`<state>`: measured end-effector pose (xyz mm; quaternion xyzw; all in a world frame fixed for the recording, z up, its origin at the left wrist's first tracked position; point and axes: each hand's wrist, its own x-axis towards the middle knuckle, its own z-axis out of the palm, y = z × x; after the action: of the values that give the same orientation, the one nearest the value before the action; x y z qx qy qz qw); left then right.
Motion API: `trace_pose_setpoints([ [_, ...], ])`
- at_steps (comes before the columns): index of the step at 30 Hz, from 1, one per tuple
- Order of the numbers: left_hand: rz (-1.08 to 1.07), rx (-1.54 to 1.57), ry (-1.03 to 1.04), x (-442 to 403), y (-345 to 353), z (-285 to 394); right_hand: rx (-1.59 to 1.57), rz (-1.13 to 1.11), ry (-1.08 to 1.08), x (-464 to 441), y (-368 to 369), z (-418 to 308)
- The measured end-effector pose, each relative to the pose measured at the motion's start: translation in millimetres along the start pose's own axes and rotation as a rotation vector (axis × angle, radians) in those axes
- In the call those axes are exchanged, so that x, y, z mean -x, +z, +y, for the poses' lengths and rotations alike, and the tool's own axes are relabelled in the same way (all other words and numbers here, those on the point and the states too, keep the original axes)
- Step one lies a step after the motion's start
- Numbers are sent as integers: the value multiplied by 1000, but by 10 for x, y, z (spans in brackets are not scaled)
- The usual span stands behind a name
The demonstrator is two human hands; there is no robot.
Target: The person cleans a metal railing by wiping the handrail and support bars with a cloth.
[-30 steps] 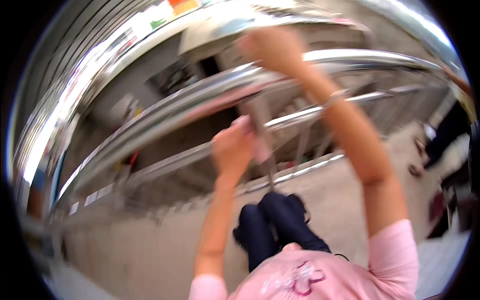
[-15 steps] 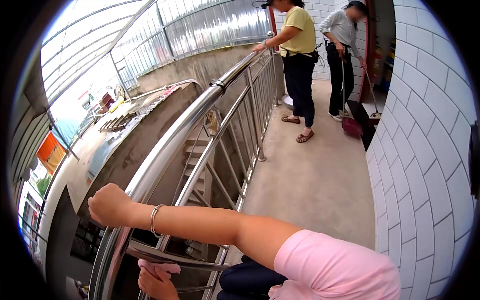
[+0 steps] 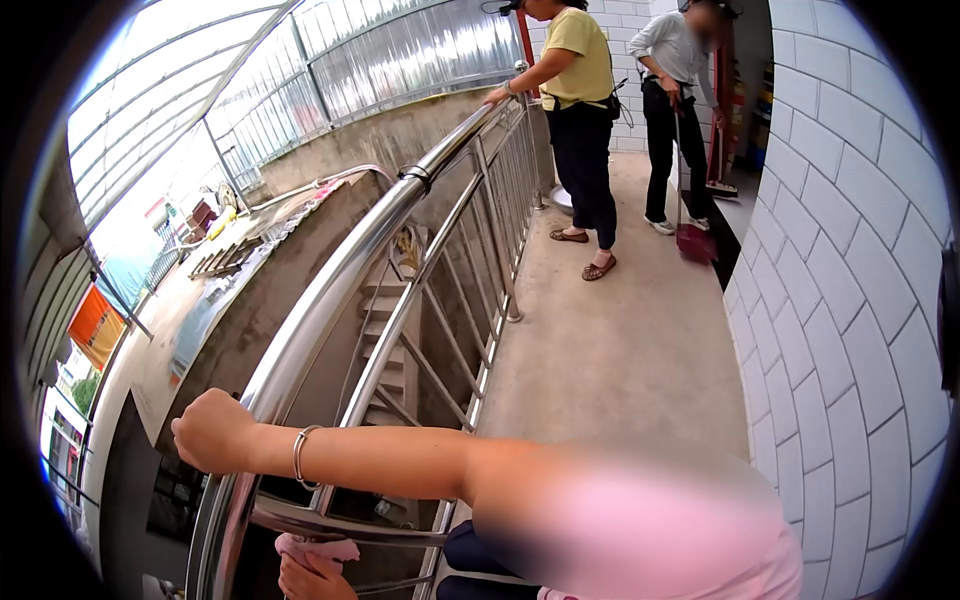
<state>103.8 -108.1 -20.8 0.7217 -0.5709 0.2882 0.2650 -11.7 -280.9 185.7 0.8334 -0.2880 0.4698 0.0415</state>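
Note:
My right arm, in a pink sleeve and with a silver bracelet (image 3: 302, 455) at the wrist, reaches across the shiny metal handrail (image 3: 320, 310). My right hand (image 3: 213, 432) is closed in a fist at the rail's outer side; its fingertips are hidden, so anything inside cannot be made out. Lower down, my left hand (image 3: 312, 577) grips a pink cloth (image 3: 318, 549) against or close to a lower curved bar (image 3: 340, 525) of the railing. Part of that hand is cut off by the bottom edge.
A person in a yellow top (image 3: 578, 60) stands with a hand on the far handrail. Another person in a light shirt (image 3: 672, 50) holds a long-handled red dustpan (image 3: 694, 243) near a doorway. White brick wall (image 3: 840, 300) lines the right; stairs (image 3: 385, 335) lie below the railing.
The view has shifted slightly, moving the scene left and up. Both my hands keep nearly the same places. The far person's dustpan and stance have shifted a little.

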Motion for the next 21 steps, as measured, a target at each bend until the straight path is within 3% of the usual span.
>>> trace_pose_setpoints([
  [8,-26,-24,-6,27,-11,-75,-68,34,22,7,-21,-7],
  [11,-93,-66,-1,26,-16,-110,-59,-49,-38,11,-59,30],
  [13,134,-18,159,22,-118,-82,-64,-22,-67,7,-33,39],
  [17,263,33,205,19,-266,1,-79,-39,-52,13,-93,7],
  [20,201,195,146,-58,-704,273,-75,-38,-39,12,-98,11],
  [21,59,335,34,-114,-972,455,-77,-38,-42,14,-93,9],
])
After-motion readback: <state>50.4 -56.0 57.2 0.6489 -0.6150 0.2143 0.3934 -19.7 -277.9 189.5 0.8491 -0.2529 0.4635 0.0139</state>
